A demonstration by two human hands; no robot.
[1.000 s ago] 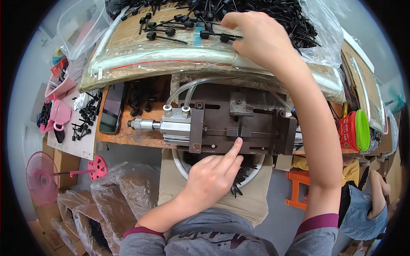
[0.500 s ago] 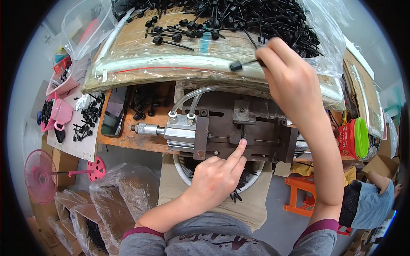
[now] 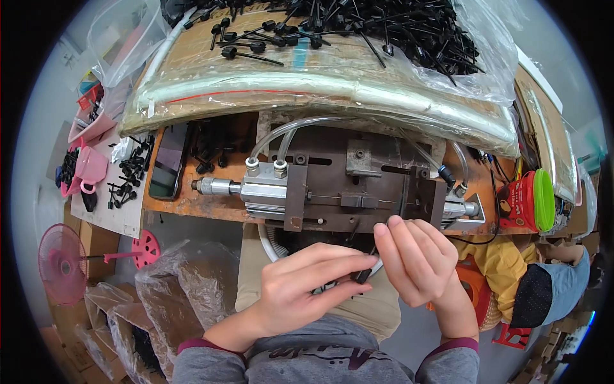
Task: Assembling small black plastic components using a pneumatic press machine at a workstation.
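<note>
In front of the clamping fixture (image 3: 332,208), my left hand (image 3: 307,281) pinches a black part (image 3: 361,276) with a ribbed, knob-like head and a thin rod. The head shows between thumb and fingers. My right hand (image 3: 416,259) has its fingertips closed around the rod, just right of my left fingers; a dark length seems to carry on upward past them over the fixture. Both hands are above my lap. On the fixture, a small dark block (image 3: 359,201) sits on a thin horizontal rod, with a silver pneumatic cylinder (image 3: 265,197) to the left.
A large heap of similar black parts (image 3: 409,32) lies on the plastic-wrapped cardboard shelf (image 3: 256,93) above the fixture. A phone (image 3: 169,163) rests at left, near pink containers (image 3: 93,166). At right stands a red tub with a green rim (image 3: 543,201). Another person (image 3: 556,288) is at far right.
My right hand has come down from the heap with a black part to meet my left hand. My left hand has drawn back from the fixture's block, its pointing finger now closed in a pinch.
</note>
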